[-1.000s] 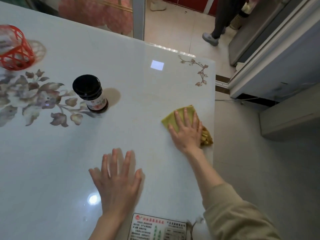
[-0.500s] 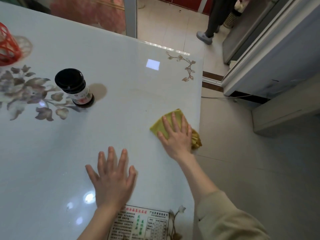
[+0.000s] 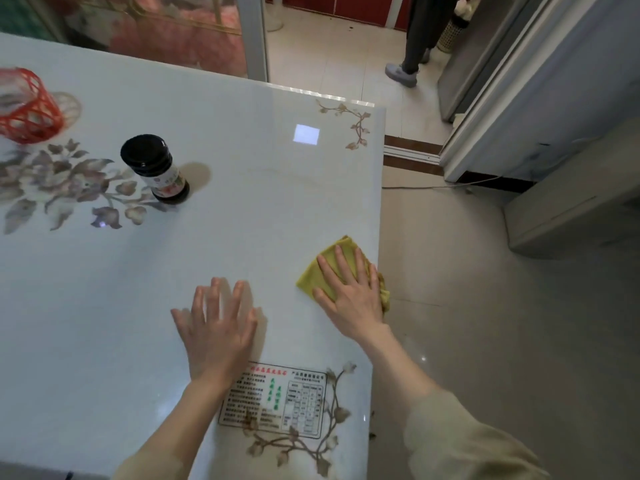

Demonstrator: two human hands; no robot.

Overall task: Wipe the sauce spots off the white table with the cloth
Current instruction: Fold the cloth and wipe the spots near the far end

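Observation:
A yellow cloth (image 3: 327,265) lies flat at the right edge of the glossy white table (image 3: 242,230), one corner hanging over the edge. My right hand (image 3: 349,292) presses on the cloth with straight, spread fingers. My left hand (image 3: 216,325) rests flat on the bare table to the left of it, fingers spread. Faint thin smears (image 3: 277,176) show on the table surface further back. I see no distinct sauce spots near the cloth.
A dark sauce jar (image 3: 156,169) with a black lid stands mid-left beside a printed flower pattern. A red wire basket (image 3: 29,107) sits at the far left. A label sticker (image 3: 277,398) lies near the front edge. A person's leg (image 3: 412,46) stands on the floor beyond.
My right hand has slid the cloth toward me along the table's right edge. My left hand stays flat on the table.

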